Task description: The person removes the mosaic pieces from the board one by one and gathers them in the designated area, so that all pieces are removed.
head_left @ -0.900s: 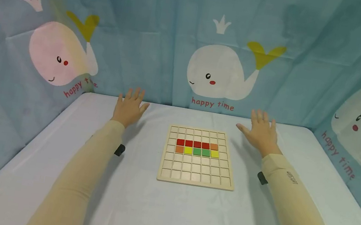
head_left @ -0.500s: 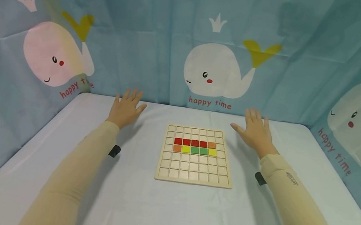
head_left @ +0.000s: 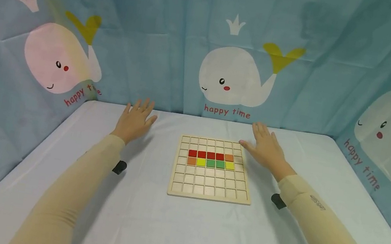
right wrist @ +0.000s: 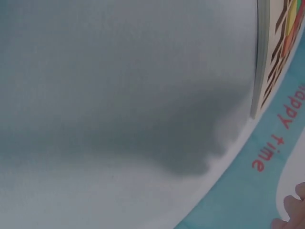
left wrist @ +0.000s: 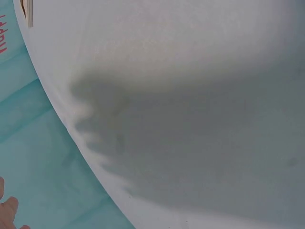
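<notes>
A square wooden grid board (head_left: pixel 209 190) lies flat in the middle of the table. Two adjoining rows of its cells hold small square tiles: red tiles (head_left: pixel 211 155) and an orange one in the far row, then orange, yellow, green tiles (head_left: pixel 220 164) and yellow in the near row. Left of the board, my left hand (head_left: pixel 133 123) is held over the table with fingers spread, holding nothing. My right hand (head_left: pixel 267 150) hovers just right of the board's far corner, fingers straight, its thumb tip overlapping that corner in the head view. Each wrist view catches only some fingertips (left wrist: pixel 8 210) at a lower corner.
The table has a white cover (head_left: pixel 177 234). A blue curtain (head_left: pixel 161 48) printed with whales stands along its back and both sides. Dark wrist cameras (head_left: pixel 119 167) hang below the sleeves, and hand shadows fall on the cover.
My right hand has moved left and slightly nearer, toward the board's far right corner. The left hand has shifted only slightly. The board and tiles keep their arrangement; the head view has turned a little.
</notes>
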